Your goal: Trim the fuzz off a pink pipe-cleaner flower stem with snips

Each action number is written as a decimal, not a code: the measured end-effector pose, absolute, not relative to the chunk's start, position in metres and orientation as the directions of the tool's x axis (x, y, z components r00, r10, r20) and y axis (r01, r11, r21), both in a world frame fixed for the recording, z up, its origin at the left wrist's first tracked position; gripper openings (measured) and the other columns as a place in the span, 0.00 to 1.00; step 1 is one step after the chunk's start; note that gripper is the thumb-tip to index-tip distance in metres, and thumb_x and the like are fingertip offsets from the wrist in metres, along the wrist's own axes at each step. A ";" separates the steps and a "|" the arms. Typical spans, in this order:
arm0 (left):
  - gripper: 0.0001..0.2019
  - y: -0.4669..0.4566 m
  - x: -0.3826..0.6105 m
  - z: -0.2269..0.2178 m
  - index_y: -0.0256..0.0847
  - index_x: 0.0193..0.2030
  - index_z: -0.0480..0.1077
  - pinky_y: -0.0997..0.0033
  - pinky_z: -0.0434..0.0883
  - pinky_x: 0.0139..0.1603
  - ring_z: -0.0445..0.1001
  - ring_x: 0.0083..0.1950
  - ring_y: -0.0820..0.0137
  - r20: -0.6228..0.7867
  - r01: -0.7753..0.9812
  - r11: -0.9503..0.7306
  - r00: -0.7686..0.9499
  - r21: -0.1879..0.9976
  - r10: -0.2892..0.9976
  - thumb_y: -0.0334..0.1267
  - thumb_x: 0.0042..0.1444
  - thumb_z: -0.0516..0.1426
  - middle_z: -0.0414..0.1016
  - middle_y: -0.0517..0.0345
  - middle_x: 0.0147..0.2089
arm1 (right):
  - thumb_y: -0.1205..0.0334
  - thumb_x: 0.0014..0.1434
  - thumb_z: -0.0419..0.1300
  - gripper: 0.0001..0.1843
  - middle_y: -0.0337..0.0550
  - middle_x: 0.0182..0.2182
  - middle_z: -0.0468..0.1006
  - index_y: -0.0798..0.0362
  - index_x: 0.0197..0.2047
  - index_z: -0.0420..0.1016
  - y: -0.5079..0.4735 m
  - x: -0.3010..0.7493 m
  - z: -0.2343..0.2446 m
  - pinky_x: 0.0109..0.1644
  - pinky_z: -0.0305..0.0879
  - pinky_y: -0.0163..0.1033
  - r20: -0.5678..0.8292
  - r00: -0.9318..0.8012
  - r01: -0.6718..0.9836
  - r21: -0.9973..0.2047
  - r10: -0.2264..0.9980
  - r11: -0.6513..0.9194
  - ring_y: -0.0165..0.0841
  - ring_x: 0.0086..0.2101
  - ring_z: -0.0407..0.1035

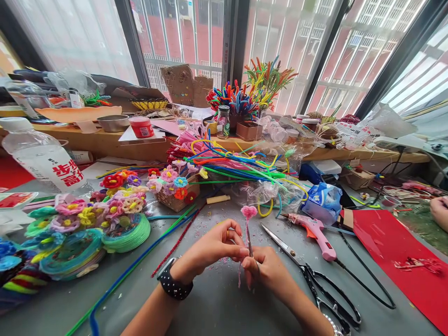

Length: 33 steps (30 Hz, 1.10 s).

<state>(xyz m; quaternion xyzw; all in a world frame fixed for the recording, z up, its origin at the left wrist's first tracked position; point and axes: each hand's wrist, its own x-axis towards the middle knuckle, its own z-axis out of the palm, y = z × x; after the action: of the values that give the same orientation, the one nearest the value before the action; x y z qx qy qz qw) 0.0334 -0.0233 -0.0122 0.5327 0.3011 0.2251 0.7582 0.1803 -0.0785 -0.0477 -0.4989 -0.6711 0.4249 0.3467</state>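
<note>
At your left, the flower baskets [130, 237] stand to one side on the desk [203, 308], perhaps to leave you working room. Your left hand [212, 243] pinches the pink fuzzy piece [248, 212] by its stem, seemingly to steady it; the piece is above the desk between your hands, head upward, long axis nearly upright, tail hanging below. Close beside, your right hand [268, 266] grips a slim dark tool [249, 237] along the stem. Further right, the large scissors [294, 254] and glue gun [318, 231] probably lie there for easy reach

Metal tool [249, 239] partly behind the right hand [268, 268]
</note>
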 end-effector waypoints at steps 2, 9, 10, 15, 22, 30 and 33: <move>0.18 -0.023 0.033 -0.013 0.38 0.31 0.57 0.77 0.59 0.26 0.64 0.24 0.78 -0.219 -0.017 0.329 0.714 0.944 0.665 0.34 0.38 0.63 0.68 0.66 0.22 | 0.29 0.45 0.41 0.39 0.39 0.11 0.62 0.56 0.07 0.65 -0.078 0.180 -0.048 0.26 0.53 0.33 0.021 -0.239 0.410 -0.904 0.971 0.120 0.27 0.19 0.60; 0.19 -0.024 0.035 -0.014 0.39 0.31 0.55 0.75 0.60 0.27 0.65 0.23 0.76 -0.229 -0.001 0.326 0.708 0.946 0.668 0.35 0.37 0.63 0.68 0.66 0.21 | 0.27 0.43 0.35 0.41 0.38 0.12 0.59 0.56 0.09 0.63 -0.081 0.180 -0.042 0.24 0.52 0.33 0.027 -0.298 0.358 -0.923 0.954 0.138 0.26 0.18 0.57; 0.19 -0.024 0.035 -0.014 0.39 0.30 0.56 0.75 0.60 0.27 0.65 0.23 0.76 -0.228 0.000 0.324 0.711 0.946 0.666 0.35 0.37 0.63 0.68 0.66 0.20 | 0.27 0.43 0.35 0.41 0.38 0.12 0.60 0.56 0.09 0.63 -0.081 0.180 -0.042 0.24 0.52 0.33 0.032 -0.296 0.358 -0.923 0.955 0.141 0.26 0.18 0.57; 0.19 -0.025 0.036 -0.013 0.39 0.31 0.56 0.75 0.61 0.27 0.66 0.24 0.76 -0.238 0.010 0.323 0.698 0.946 0.676 0.35 0.37 0.63 0.67 0.66 0.22 | 0.27 0.43 0.37 0.41 0.38 0.12 0.60 0.56 0.08 0.64 -0.080 0.181 -0.044 0.24 0.52 0.33 0.014 -0.268 0.381 -0.917 0.963 0.119 0.26 0.18 0.58; 0.19 -0.025 0.036 -0.013 0.39 0.32 0.55 0.74 0.63 0.28 0.67 0.25 0.76 -0.230 0.008 0.316 0.705 0.949 0.671 0.35 0.38 0.63 0.69 0.64 0.23 | 0.28 0.45 0.32 0.44 0.42 0.19 0.67 0.58 0.19 0.71 -0.080 0.182 -0.038 0.27 0.54 0.33 0.051 -0.336 0.381 -0.906 0.941 0.185 0.28 0.22 0.60; 0.19 -0.026 0.036 -0.011 0.40 0.31 0.54 0.73 0.64 0.29 0.67 0.25 0.75 -0.217 0.002 0.302 0.698 0.953 0.682 0.35 0.39 0.63 0.68 0.65 0.23 | 0.29 0.45 0.31 0.44 0.42 0.21 0.67 0.58 0.23 0.72 -0.079 0.185 -0.038 0.28 0.54 0.34 0.037 -0.315 0.476 -0.858 0.948 0.192 0.30 0.24 0.60; 0.19 -0.027 0.036 -0.012 0.40 0.31 0.54 0.73 0.64 0.29 0.68 0.26 0.75 -0.219 0.010 0.296 0.696 0.955 0.684 0.35 0.39 0.62 0.68 0.65 0.24 | 0.29 0.45 0.31 0.46 0.43 0.21 0.67 0.59 0.23 0.74 -0.078 0.185 -0.040 0.29 0.55 0.35 0.042 -0.301 0.475 -0.860 0.953 0.188 0.30 0.25 0.61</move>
<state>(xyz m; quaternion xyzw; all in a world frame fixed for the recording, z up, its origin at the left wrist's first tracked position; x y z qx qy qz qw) 0.0359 -0.0267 -0.0119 0.5479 0.3166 0.2279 0.7400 0.1850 -0.0783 -0.0402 -0.5049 -0.7069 0.3887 0.3071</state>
